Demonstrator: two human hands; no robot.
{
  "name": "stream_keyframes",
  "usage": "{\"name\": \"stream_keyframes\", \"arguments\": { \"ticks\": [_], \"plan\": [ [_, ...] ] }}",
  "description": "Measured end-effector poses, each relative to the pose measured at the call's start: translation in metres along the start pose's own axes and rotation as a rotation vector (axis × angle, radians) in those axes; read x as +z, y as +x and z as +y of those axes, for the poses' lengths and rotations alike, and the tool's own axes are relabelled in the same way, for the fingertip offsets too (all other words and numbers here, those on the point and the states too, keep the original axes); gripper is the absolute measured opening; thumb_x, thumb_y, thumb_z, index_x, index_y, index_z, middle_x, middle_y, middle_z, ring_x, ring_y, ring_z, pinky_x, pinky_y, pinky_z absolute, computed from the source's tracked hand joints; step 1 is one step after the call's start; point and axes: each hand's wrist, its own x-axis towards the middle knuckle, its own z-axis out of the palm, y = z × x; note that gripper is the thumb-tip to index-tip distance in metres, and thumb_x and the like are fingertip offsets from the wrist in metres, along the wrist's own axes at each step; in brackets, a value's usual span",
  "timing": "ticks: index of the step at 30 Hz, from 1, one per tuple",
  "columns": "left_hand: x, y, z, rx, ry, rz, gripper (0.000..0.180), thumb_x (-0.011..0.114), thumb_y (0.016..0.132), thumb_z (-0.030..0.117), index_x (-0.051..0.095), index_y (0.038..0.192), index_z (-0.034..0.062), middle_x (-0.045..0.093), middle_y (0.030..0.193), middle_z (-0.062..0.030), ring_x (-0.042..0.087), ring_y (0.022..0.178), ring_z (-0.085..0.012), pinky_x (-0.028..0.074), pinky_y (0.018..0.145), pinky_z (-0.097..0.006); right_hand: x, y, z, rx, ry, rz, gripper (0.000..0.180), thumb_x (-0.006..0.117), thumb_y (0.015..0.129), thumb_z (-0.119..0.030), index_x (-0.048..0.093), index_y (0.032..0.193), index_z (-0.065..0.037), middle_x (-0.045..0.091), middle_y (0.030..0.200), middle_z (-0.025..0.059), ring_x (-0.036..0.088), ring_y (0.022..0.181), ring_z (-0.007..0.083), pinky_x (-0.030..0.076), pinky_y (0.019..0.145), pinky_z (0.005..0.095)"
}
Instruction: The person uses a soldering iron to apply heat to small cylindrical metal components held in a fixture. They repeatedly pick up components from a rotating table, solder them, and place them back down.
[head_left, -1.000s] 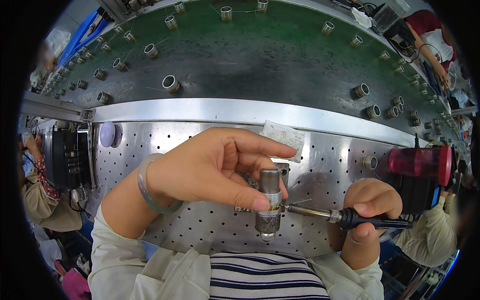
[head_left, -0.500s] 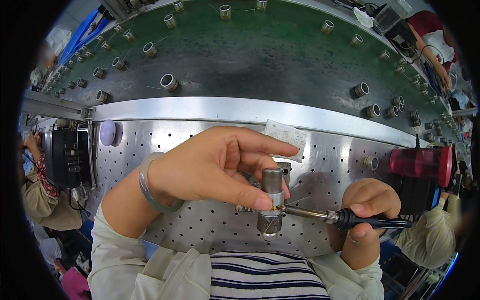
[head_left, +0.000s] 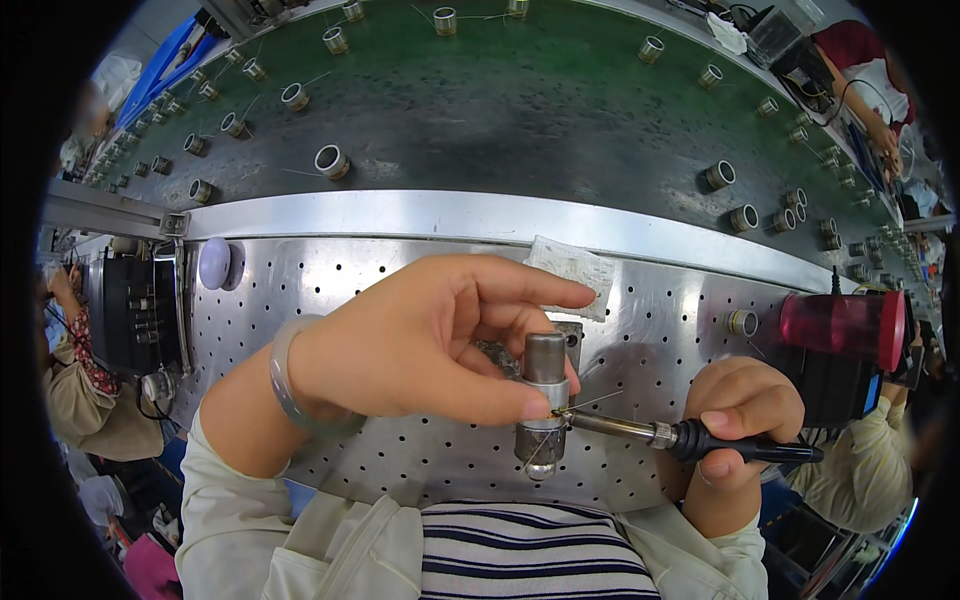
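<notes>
My left hand (head_left: 420, 345) pinches a silver metal ring (head_left: 545, 395) with thumb and fingers; the index finger is stretched out above it. The ring sits around a steel post (head_left: 545, 358) of a small fixture whose rounded end points toward me. A thin wire sticks out from the ring to the right. My right hand (head_left: 745, 415) is wrapped round the black handle of a soldering iron (head_left: 622, 427). The iron's tip meets the right side of the ring, by the thumb of my left hand. The fixture's base is partly hidden behind my left hand.
A perforated metal worktop (head_left: 420, 470) lies under my hands, with a whitish cloth pad (head_left: 572, 275) on it. Beyond a metal rail (head_left: 400, 215) runs a green belt (head_left: 500, 110) with several metal rings. At right are a loose ring (head_left: 743, 323) and a pink container (head_left: 842, 328). Other people sit around.
My left thumb has shifted slightly right along the ring, and the wrist has turned a little. The soldering iron stays almost where it was, its tip still at the ring.
</notes>
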Motion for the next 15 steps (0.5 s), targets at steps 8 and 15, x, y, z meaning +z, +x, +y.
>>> {"name": "stream_keyframes", "arguments": {
  "ticks": [8,15],
  "plan": [
    [0.0083,0.0007,-0.0043,0.002,-0.043,0.043,0.07,0.07,0.071,-0.004,0.039,0.134,-0.0068,0.065,0.097,-0.0151,0.063,0.089,-0.0117,0.048,0.061,-0.014,-0.003,-0.0057,0.0037,-0.018,0.085,0.069,0.028,0.078,0.07,-0.005,0.06,0.088,0.006,0.059,0.063,0.0126,0.056,0.047,0.0198,0.043,0.043,0.0269],
    [0.0094,0.0038,-0.0035,-0.009,-0.078,0.028,0.072,0.07,0.071,-0.005,0.038,0.135,-0.0069,0.065,0.098,-0.0173,0.062,0.084,-0.0102,0.048,0.06,-0.014,-0.0058,-0.0034,0.002,-0.005,0.06,0.026,0.027,0.078,0.07,-0.005,0.06,0.086,0.005,0.06,0.063,0.0122,0.057,0.048,0.0202,0.043,0.044,0.0268]
  ]
}}
